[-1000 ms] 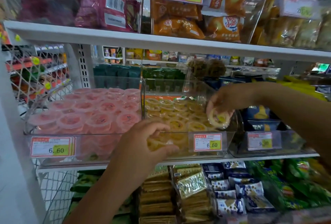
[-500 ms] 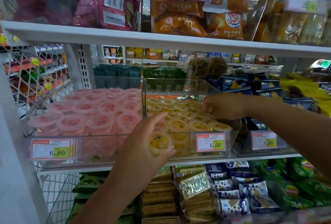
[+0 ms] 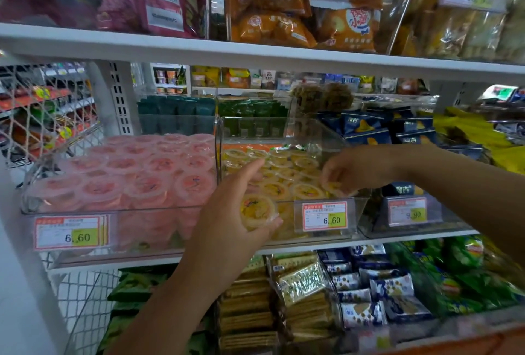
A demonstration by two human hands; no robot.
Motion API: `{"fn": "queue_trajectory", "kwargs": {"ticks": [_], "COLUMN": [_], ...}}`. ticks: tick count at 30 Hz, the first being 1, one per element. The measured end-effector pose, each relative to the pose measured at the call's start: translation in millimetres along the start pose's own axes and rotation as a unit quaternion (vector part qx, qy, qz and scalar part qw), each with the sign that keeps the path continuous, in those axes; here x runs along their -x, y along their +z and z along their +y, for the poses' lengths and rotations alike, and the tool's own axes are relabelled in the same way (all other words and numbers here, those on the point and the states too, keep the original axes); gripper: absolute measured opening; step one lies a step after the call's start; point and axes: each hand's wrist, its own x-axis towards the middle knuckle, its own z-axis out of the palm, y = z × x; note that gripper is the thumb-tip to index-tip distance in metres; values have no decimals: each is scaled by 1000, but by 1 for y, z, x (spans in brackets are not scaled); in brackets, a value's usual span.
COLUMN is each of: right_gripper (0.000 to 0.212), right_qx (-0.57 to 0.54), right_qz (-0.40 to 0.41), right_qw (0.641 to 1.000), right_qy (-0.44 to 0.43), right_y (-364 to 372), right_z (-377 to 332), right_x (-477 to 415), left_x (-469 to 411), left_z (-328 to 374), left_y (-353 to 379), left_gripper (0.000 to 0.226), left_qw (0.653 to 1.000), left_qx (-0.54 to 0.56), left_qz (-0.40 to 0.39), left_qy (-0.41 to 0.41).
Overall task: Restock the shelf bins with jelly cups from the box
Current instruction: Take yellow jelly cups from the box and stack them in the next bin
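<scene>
While the left hand (image 3: 235, 212) is raised in front of the middle shelf (image 3: 412, 236), its fingers and thumb are curled round a yellow jelly cup (image 3: 257, 210). The cup's lid faces the camera, and it is held just in front of the front wall of the clear bin (image 3: 318, 138) of yellow cups. A 6.60 price tag (image 3: 324, 217) sits on that wall, just right of the held cup. Beyond it, the right hand (image 3: 360, 168) is over the bin's right side with its fingers bent down onto a corner cup (image 3: 336, 187) at the front right. Whether they grip it or only touch it cannot be told. The other yellow jelly cups (image 3: 284, 174) lie lid-up in rows inside the bin, below its rim. Against its left side stands a second clear bin (image 3: 113, 209) packed with pink jelly cups (image 3: 142, 175), which are piled higher. Behind both bins are green packets (image 3: 250, 110). Above them, the upper shelf (image 3: 255, 56) carries orange snack bags (image 3: 272, 22).
</scene>
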Motion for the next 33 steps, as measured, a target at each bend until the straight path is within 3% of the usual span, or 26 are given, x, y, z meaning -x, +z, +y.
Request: {"fn": "queue_trajectory", "kwargs": {"ticks": [9, 13, 15, 17, 20, 23, 26, 29, 33], "right_gripper": [28, 23, 14, 13, 13, 8, 4, 5, 14], "right_qx": [-22, -84, -203, -316, -413, -492, -517, -458, -373], "right_qz": [-21, 72, 96, 30, -40, -22, 74, 164, 129], "right_qw": [999, 994, 973, 945, 905, 867, 852, 874, 918], "right_qy": [13, -25, -54, -79, -93, -75, -33, 25, 46], "right_y": [-1, -2, -2, 0, 11, 15, 4, -9, 0], "right_z": [5, 3, -12, -35, -62, -73, -68, -61, -75], "right_x": [-8, -9, -4, 0, -6, -17, -35, -63, -103], "left_x": [2, 1, -2, -4, -6, -10, -11, -10, -8], "left_z": [2, 1, 1, 1, -1, -2, -7, -23, -36], "left_y": [-3, -6, -5, -3, -1, -2, -15, -34, -43], "left_gripper": [84, 89, 91, 96, 101, 103, 92, 71, 61], "left_qw": [1000, 1000, 1000, 1000, 999, 998, 996, 954, 926], "left_qx": [-3, 1, 2, 5, 23, 33, -67, -281, -359], "left_qz": [3, 3, 9, 18, 32, 41, 47, 95, 91], "left_qy": [0, 7, 15, 24, 37, 35, 19, 44, 69]}}
